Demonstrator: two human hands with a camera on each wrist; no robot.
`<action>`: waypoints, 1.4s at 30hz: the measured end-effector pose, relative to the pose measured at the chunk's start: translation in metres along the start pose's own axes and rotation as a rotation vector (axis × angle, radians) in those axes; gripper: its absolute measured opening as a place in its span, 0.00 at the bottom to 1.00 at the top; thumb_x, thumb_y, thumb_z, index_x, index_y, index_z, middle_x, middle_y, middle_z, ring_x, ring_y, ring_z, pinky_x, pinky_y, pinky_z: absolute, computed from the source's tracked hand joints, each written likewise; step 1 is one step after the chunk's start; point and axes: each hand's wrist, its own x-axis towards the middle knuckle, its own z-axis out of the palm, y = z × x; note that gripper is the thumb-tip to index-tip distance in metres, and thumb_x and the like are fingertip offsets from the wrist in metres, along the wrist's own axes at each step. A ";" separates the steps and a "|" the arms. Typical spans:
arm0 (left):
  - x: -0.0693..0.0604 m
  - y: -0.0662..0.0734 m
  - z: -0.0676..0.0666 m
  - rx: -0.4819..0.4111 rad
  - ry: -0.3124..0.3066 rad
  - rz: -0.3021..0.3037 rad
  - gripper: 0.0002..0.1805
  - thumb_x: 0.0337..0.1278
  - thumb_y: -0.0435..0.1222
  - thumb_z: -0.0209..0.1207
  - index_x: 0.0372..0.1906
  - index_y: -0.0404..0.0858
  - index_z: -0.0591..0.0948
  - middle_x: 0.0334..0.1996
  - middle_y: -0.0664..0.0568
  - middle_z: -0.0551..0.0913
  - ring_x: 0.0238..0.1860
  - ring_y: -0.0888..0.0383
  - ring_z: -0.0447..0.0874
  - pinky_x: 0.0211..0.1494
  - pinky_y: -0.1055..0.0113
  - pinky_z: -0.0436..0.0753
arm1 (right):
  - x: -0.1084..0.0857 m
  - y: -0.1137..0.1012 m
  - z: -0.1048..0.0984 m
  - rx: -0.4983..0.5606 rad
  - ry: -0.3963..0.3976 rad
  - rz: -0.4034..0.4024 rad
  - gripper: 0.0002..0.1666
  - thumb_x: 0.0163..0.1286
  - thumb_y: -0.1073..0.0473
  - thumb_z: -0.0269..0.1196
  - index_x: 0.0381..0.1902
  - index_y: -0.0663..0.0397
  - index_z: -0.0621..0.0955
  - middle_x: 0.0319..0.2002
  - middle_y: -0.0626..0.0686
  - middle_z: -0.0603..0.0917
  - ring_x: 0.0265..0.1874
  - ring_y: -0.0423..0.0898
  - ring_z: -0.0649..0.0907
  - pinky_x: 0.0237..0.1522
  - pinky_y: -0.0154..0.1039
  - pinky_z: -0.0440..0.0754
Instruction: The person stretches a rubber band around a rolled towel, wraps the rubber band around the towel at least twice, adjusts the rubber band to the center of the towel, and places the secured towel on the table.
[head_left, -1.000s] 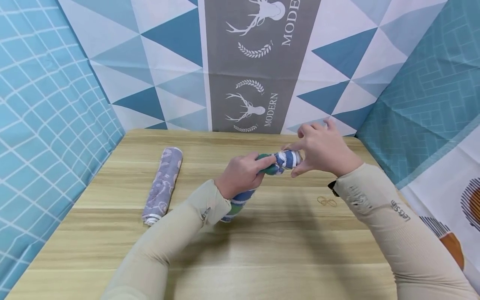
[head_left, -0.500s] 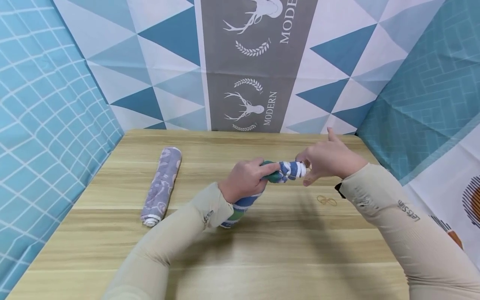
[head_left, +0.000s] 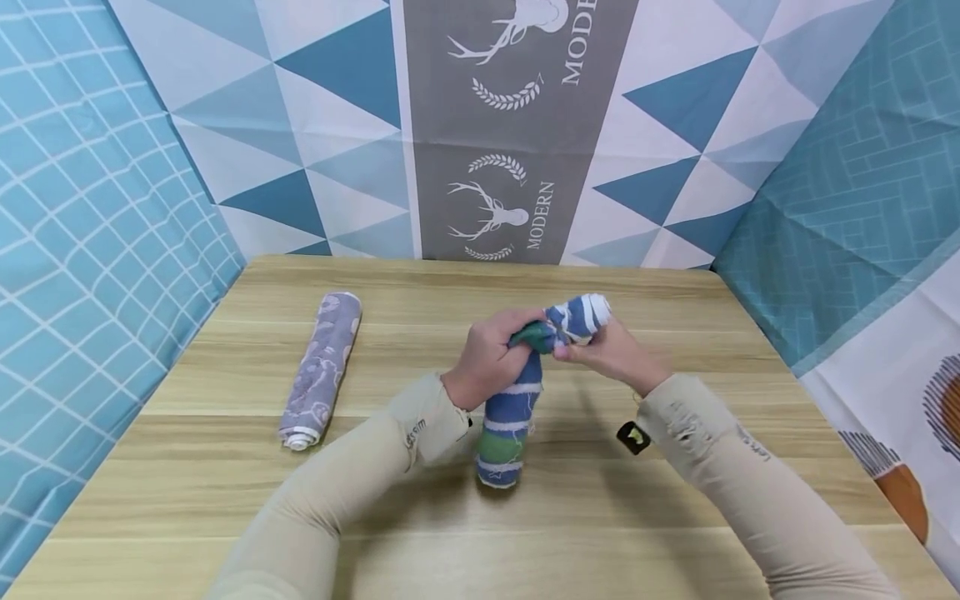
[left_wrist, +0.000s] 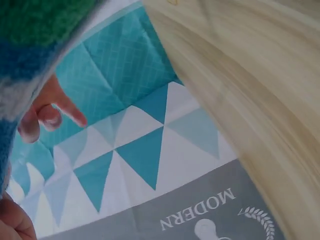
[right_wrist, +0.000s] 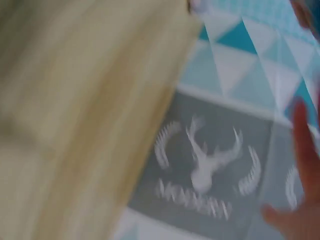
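A blue, green and white striped rolled towel (head_left: 510, 417) is bent over at its upper part in the head view, its lower end hanging toward the tabletop. My left hand (head_left: 487, 358) grips it at the bend. Thumb forward, my right hand (head_left: 615, 354) holds the bent-over end beside the twisted neck; most of its fingers are hidden behind the towel. The left wrist view has the towel (left_wrist: 30, 35) close up at the left. In the blurred right wrist view, fingers of the right hand (right_wrist: 307, 175) look extended.
A purple patterned rolled towel (head_left: 322, 367) lies on the wooden table (head_left: 420, 542) at the left. Patterned cloths (head_left: 360, 150) hang behind and beside the table. A small black square piece (head_left: 633, 437) sits by the right cuff.
My right hand has moved in left from the towel's tip to its neck, and the bent end now points up. The lower roll has swung more upright. My right arm now mostly covers the thin yellow loops.
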 end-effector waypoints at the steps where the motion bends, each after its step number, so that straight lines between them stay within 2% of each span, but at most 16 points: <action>1: 0.001 0.000 0.000 -0.025 0.025 -0.048 0.12 0.53 0.23 0.53 0.43 0.29 0.81 0.40 0.40 0.84 0.40 0.49 0.83 0.48 0.63 0.81 | -0.001 0.001 0.009 0.001 0.071 -0.016 0.30 0.61 0.47 0.68 0.43 0.72 0.76 0.33 0.53 0.82 0.30 0.37 0.79 0.35 0.32 0.78; 3: 0.003 0.001 -0.002 -0.068 0.063 -0.125 0.12 0.55 0.24 0.52 0.43 0.29 0.80 0.40 0.40 0.84 0.40 0.49 0.82 0.47 0.62 0.80 | -0.002 0.001 0.024 -0.072 0.207 -0.091 0.27 0.67 0.44 0.61 0.36 0.67 0.75 0.26 0.51 0.79 0.24 0.39 0.76 0.28 0.32 0.74; 5: 0.004 0.001 -0.003 -0.098 0.094 -0.169 0.11 0.55 0.23 0.51 0.43 0.29 0.80 0.41 0.40 0.83 0.39 0.49 0.81 0.47 0.60 0.80 | -0.003 0.003 0.035 -0.173 0.317 -0.197 0.29 0.72 0.41 0.53 0.28 0.64 0.75 0.20 0.54 0.77 0.20 0.41 0.72 0.24 0.34 0.69; 7: 0.006 0.001 -0.003 -0.118 0.117 -0.178 0.11 0.55 0.23 0.51 0.42 0.29 0.79 0.40 0.39 0.83 0.39 0.49 0.81 0.46 0.59 0.79 | -0.004 0.005 0.042 -0.223 0.409 -0.317 0.32 0.74 0.40 0.47 0.25 0.64 0.75 0.21 0.56 0.77 0.21 0.41 0.72 0.24 0.34 0.69; 10: 0.007 0.000 -0.003 -0.139 0.130 -0.180 0.10 0.55 0.23 0.51 0.42 0.30 0.78 0.39 0.39 0.82 0.37 0.49 0.79 0.44 0.60 0.79 | -0.003 0.008 0.043 -0.242 0.529 -0.481 0.32 0.74 0.43 0.49 0.27 0.69 0.77 0.23 0.59 0.79 0.24 0.41 0.74 0.29 0.30 0.71; 13: 0.007 0.001 -0.003 -0.172 0.102 -0.207 0.10 0.56 0.24 0.52 0.44 0.31 0.76 0.40 0.40 0.81 0.37 0.49 0.78 0.42 0.61 0.78 | -0.002 0.008 0.041 -0.253 0.618 -0.585 0.27 0.71 0.49 0.55 0.30 0.72 0.79 0.25 0.61 0.80 0.27 0.39 0.77 0.33 0.26 0.73; 17: 0.002 0.003 -0.002 -0.213 -0.003 -0.270 0.18 0.52 0.25 0.55 0.50 0.34 0.70 0.43 0.38 0.78 0.37 0.47 0.77 0.38 0.63 0.77 | 0.000 0.003 0.039 -0.240 0.708 -0.624 0.16 0.67 0.61 0.61 0.31 0.74 0.81 0.27 0.64 0.81 0.31 0.33 0.78 0.36 0.25 0.75; 21: -0.002 0.004 -0.003 -0.244 -0.145 -0.322 0.24 0.51 0.27 0.55 0.54 0.38 0.62 0.44 0.35 0.77 0.36 0.46 0.78 0.36 0.62 0.79 | 0.000 0.003 0.033 -0.187 0.706 -0.627 0.22 0.67 0.55 0.61 0.32 0.76 0.81 0.29 0.66 0.83 0.34 0.30 0.79 0.38 0.25 0.77; 24: -0.002 0.004 -0.004 -0.289 -0.234 -0.366 0.26 0.54 0.27 0.54 0.55 0.39 0.57 0.45 0.34 0.76 0.37 0.46 0.79 0.38 0.60 0.80 | 0.001 0.003 0.029 -0.184 0.662 -0.618 0.22 0.66 0.55 0.62 0.32 0.77 0.81 0.31 0.67 0.84 0.38 0.30 0.80 0.41 0.27 0.77; 25: -0.002 0.004 -0.005 -0.305 -0.253 -0.381 0.26 0.56 0.27 0.53 0.55 0.39 0.55 0.46 0.34 0.75 0.38 0.46 0.79 0.39 0.59 0.80 | 0.000 0.002 0.028 -0.189 0.646 -0.609 0.19 0.66 0.59 0.63 0.33 0.77 0.81 0.32 0.67 0.84 0.38 0.31 0.80 0.41 0.27 0.77; 28: -0.002 0.005 -0.005 -0.322 -0.278 -0.400 0.26 0.58 0.26 0.52 0.56 0.39 0.53 0.49 0.33 0.72 0.42 0.44 0.78 0.44 0.56 0.80 | 0.001 0.002 0.027 -0.197 0.611 -0.563 0.13 0.65 0.65 0.63 0.35 0.76 0.81 0.34 0.68 0.83 0.39 0.33 0.80 0.42 0.27 0.76; 33: -0.002 0.004 -0.003 -0.273 -0.291 -0.396 0.28 0.62 0.28 0.53 0.58 0.39 0.48 0.54 0.32 0.69 0.47 0.42 0.77 0.50 0.51 0.79 | 0.004 0.003 0.028 -0.125 0.547 -0.482 0.33 0.66 0.45 0.58 0.40 0.78 0.78 0.38 0.71 0.81 0.41 0.31 0.78 0.46 0.26 0.74; 35: -0.003 0.002 -0.001 -0.253 -0.290 -0.382 0.30 0.63 0.28 0.53 0.58 0.39 0.46 0.56 0.31 0.68 0.49 0.41 0.77 0.53 0.50 0.78 | 0.006 0.001 0.029 -0.105 0.522 -0.461 0.38 0.65 0.40 0.58 0.42 0.79 0.77 0.39 0.72 0.80 0.41 0.31 0.78 0.47 0.26 0.74; 37: -0.004 0.000 0.001 -0.240 -0.285 -0.364 0.32 0.64 0.27 0.54 0.58 0.39 0.44 0.57 0.31 0.66 0.51 0.40 0.76 0.55 0.48 0.77 | 0.007 -0.001 0.029 -0.114 0.506 -0.444 0.33 0.65 0.45 0.61 0.43 0.78 0.77 0.39 0.71 0.80 0.41 0.35 0.79 0.47 0.27 0.75; 39: -0.004 -0.002 0.002 -0.229 -0.271 -0.339 0.33 0.64 0.27 0.54 0.58 0.40 0.43 0.57 0.31 0.66 0.51 0.40 0.76 0.56 0.48 0.76 | 0.007 -0.004 0.029 -0.138 0.486 -0.423 0.25 0.64 0.56 0.65 0.44 0.77 0.77 0.41 0.70 0.81 0.41 0.42 0.81 0.47 0.28 0.76; 42: -0.004 -0.004 0.003 -0.219 -0.246 -0.302 0.32 0.64 0.26 0.53 0.56 0.40 0.42 0.56 0.31 0.66 0.51 0.40 0.76 0.56 0.50 0.76 | 0.008 -0.007 0.030 -0.173 0.459 -0.391 0.20 0.56 0.73 0.68 0.45 0.76 0.76 0.42 0.68 0.81 0.40 0.54 0.82 0.47 0.35 0.79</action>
